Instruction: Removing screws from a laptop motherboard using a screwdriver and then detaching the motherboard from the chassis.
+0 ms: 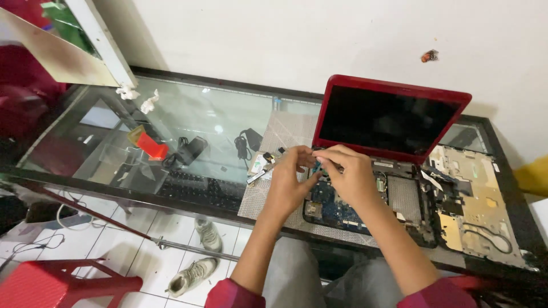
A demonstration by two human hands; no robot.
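Observation:
A red laptop [394,117] stands open on a glass table [188,108], its keyboard deck removed so the blue circuit board [337,208] shows. Over the board's upper left corner my left hand [288,179] and my right hand [351,171] meet, fingers pinched together on a small dark part between them. What the part is cannot be made out. Both hands hover just in front of the laptop's hinge.
The removed laptop cover [474,199] lies upside down to the right. Small loose parts [262,162] sit left of my hands. Under the glass are a keyboard [200,191], a power adapter [191,149] and a red object [151,145]. A red stool [57,282] and shoes [194,274] are on the floor.

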